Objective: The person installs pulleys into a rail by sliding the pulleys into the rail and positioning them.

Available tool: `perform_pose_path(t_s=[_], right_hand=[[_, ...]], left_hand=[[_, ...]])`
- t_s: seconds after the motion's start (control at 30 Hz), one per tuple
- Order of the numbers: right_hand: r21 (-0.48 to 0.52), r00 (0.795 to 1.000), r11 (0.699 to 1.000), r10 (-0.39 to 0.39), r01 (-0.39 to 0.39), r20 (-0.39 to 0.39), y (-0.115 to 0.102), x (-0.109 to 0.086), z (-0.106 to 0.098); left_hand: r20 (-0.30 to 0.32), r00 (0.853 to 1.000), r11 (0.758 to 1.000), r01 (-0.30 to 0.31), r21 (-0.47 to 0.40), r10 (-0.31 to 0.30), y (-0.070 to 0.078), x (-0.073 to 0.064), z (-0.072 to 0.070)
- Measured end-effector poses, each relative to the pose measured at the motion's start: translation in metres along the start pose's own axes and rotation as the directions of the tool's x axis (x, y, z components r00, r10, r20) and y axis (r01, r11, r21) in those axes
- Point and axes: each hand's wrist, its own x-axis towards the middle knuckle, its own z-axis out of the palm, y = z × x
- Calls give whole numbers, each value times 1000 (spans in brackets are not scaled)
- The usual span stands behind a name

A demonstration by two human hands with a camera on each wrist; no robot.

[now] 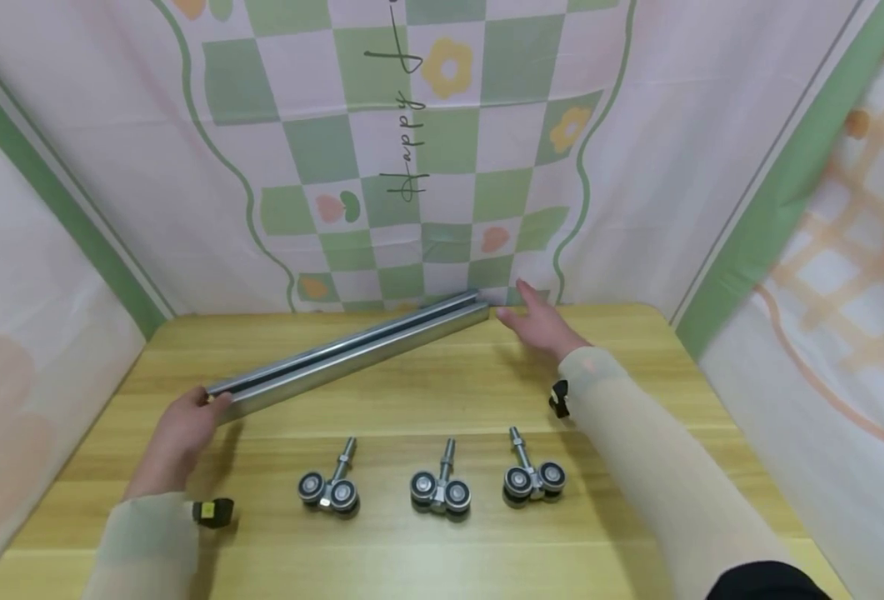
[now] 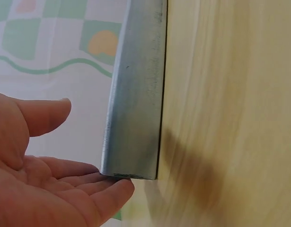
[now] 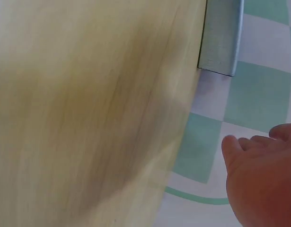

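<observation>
A long metal channel rail [image 1: 359, 354], its slot facing up, lies slantwise across the back half of the wooden table. The left hand [image 1: 185, 437] is at the rail's near left end. In the left wrist view, its extended fingers [image 2: 95, 182] touch the end of the rail [image 2: 136, 94], with the thumb held apart. Just off the rail's far right end, the right hand [image 1: 542, 325] has its thumb and fingers spread and holds nothing. A gap shows between that hand [image 3: 263, 170] and the rail end [image 3: 221, 42] in the right wrist view.
Three roller trolleys with threaded bolts lie in a row nearer the front: one left [image 1: 329, 492], one middle [image 1: 442, 492], one right [image 1: 533, 479]. A patterned cloth [image 1: 382, 150] hangs behind the wooden table [image 1: 262, 550], with more cloth at both sides.
</observation>
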Motion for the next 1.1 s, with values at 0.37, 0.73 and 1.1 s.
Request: perform_pose_path(t_s=[0.37, 0.73, 1.1], right_hand=[[49, 994, 998, 43, -48, 96, -8, 17, 19], [-27, 993, 999, 22, -19, 120, -18, 27, 31], [-95, 995, 995, -34, 43, 93, -19, 29, 28]], left_hand=[[-20, 999, 996, 44, -83, -46, -4, 4, 4], [-8, 998, 992, 67, -103, -68, -4, 6, 6], [-30, 998, 998, 49, -34, -50, -2, 4, 5]])
